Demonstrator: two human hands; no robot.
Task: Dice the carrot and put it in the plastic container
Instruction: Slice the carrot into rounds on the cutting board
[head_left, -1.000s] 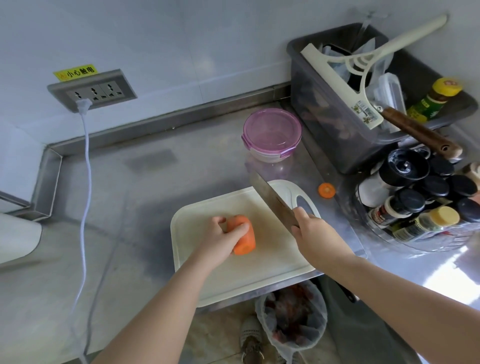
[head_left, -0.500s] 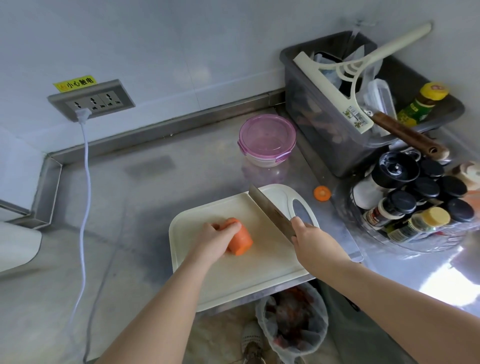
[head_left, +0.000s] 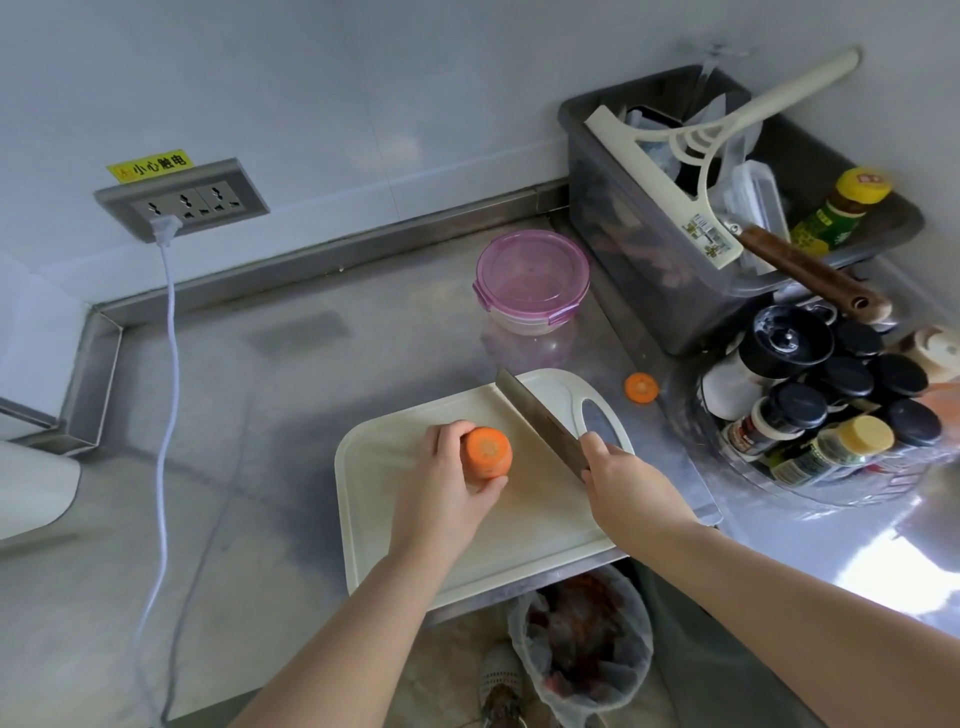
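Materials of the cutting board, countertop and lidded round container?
Cutting board: probably plastic, matte cream, with a moulded handle slot. Countertop: looks like brushed stainless steel; dull reflections, folded rear upstand. Round container: translucent pink lid with clip tabs, likely plastic; the paler base could be plastic or glass.

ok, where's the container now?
Head view, centre right: the container stands on the counter behind the board, just left of the grey bin.

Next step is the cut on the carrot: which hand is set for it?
Right. The right hand grips the knife, its blade over the cutting board beside the carrot; the left hand is busy holding the carrot.
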